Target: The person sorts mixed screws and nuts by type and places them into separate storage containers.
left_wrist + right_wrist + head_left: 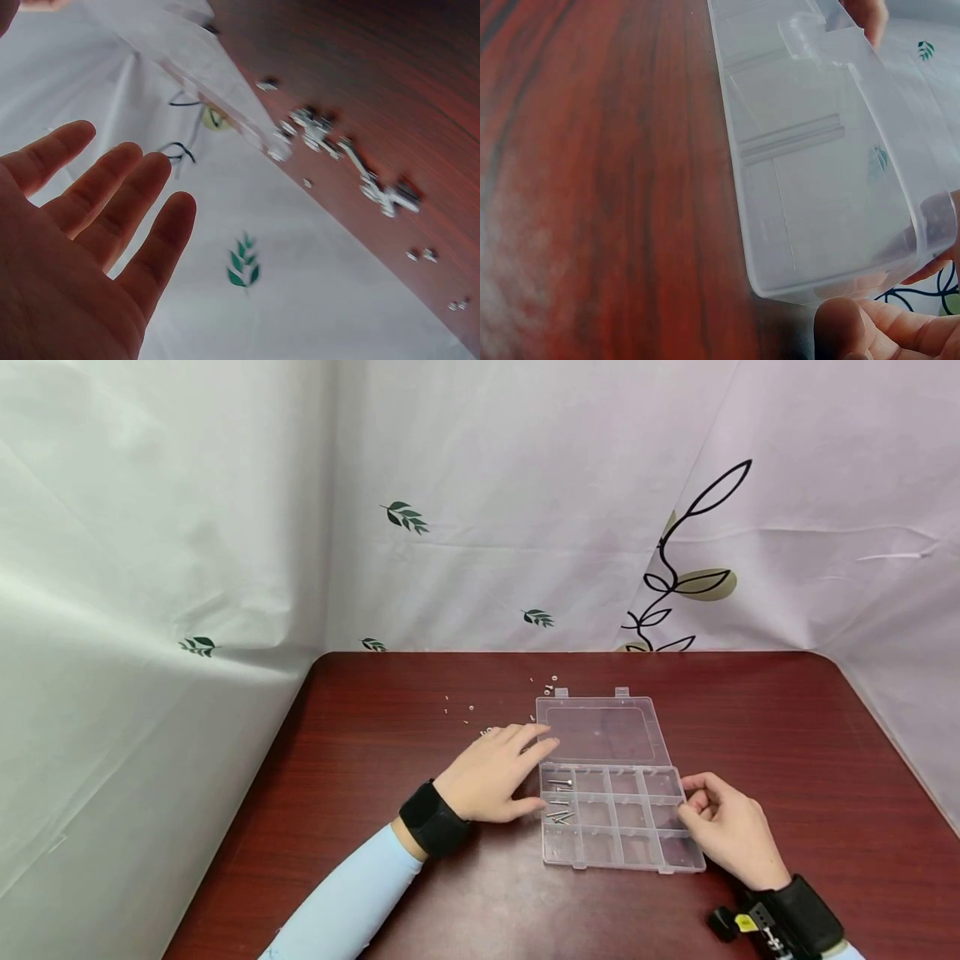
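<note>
Watching from the room, I see in the head view a clear plastic box [630, 814] lying flat on the red-brown table [360, 718], its long axis running left to right between the two hands. Its lid [600, 733] is swung fully back, two tabs pointing toward the patterned curtain [480, 527]. See-through and faintly milky, the tray is divided into three rows of four, with silvery screws [561, 782] in the leftmost compartments of the far and middle rows. Left hand [491, 777] is open, fingers spread, reaching over to the box's left edge; contact I can't tell. Right hand [735, 827] has bent fingers and thumb gripping the box's right end. Over to the left wrist: straight, parted fingers, and beyond them small metal pieces [390, 199] scattered on the table, rather blurred. Now the right wrist: the box looms close, its smooth clear wall running lengthwise down to a rounded corner, a latch tab jutting from the rim, the right thumb up against that corner.
</note>
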A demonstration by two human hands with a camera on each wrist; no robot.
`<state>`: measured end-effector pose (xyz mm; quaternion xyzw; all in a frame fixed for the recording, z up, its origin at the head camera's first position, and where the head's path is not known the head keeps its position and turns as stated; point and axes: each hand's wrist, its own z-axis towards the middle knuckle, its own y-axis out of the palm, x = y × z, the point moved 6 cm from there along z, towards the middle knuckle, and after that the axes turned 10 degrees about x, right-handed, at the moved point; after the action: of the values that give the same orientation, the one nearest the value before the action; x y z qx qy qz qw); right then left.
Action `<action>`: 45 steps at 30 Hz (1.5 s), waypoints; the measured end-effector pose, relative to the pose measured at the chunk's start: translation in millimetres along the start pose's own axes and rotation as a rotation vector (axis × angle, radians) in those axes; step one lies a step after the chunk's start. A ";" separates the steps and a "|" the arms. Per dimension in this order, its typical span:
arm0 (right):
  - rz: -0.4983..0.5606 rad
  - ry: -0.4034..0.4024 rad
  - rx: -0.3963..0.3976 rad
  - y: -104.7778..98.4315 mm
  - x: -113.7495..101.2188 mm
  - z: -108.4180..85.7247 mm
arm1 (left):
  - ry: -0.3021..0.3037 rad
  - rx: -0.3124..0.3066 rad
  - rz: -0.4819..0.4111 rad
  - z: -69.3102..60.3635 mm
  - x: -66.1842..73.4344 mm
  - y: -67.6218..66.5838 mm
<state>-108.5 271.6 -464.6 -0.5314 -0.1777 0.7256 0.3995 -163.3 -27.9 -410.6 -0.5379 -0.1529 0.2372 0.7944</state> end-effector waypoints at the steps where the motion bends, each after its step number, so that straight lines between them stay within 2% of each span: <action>1: 0.000 -0.001 0.001 0.0 0.0 0.1 | -0.008 -0.003 0.003 -0.7 -3.6 0.4; 10: 0.000 -0.001 -0.002 0.1 0.3 0.0 | -0.062 -0.025 0.008 -6.6 -30.0 9.0; 20: 0.005 -0.002 0.000 0.1 -0.2 -0.2 | -0.109 -0.056 0.044 -10.6 -48.4 19.4; 35: 0.011 -0.007 -0.008 0.7 0.7 -0.9 | -0.088 -0.049 0.104 -8.2 -62.5 34.5; 45: 0.016 -0.008 -0.008 0.3 -0.6 -0.9 | -0.098 -0.055 0.109 -2.0 -61.9 34.5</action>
<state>-107.7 270.8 -464.7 -0.5315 -0.1780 0.7301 0.3909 -221.7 -52.3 -442.6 -0.5548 -0.1685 0.3020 0.7567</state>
